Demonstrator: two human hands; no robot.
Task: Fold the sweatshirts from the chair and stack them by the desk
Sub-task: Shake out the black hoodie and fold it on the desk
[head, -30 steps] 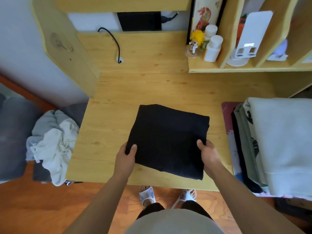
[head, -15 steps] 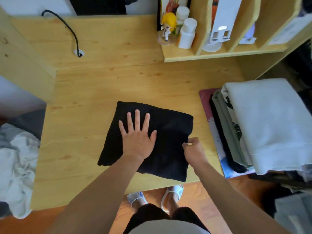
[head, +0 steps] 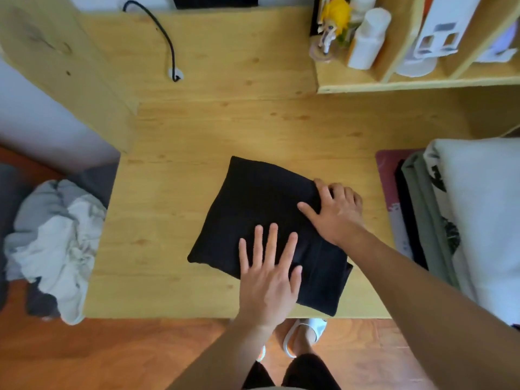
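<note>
Folded black sweatshirt (head: 261, 218) at the desk's (head: 174, 192) near edge — soft, limp, light; left hand (head: 267, 280) flat on it, right hand (head: 337, 212) curled over its right edge — best lifted from beneath.

On the light wooden desk (head: 197, 170) in front of me lies one folded black sweatshirt (head: 261, 209), with my two hands on it: one left hand (head: 267, 280) and one right hand (head: 337, 212). At my right stands one stack of folded garments (head: 464, 220) showing at least four layers, and at my left lies one heap of unfolded grey and white garments (head: 53, 240), whose number I cannot tell. On the wooden shelf (head: 416, 83) I count two white cylindrical bottles (head: 368, 38), one yellow-haired figurine (head: 332, 21) and one white plastic stand (head: 433, 38); one black cable (head: 166, 38) enters the desk.
</note>
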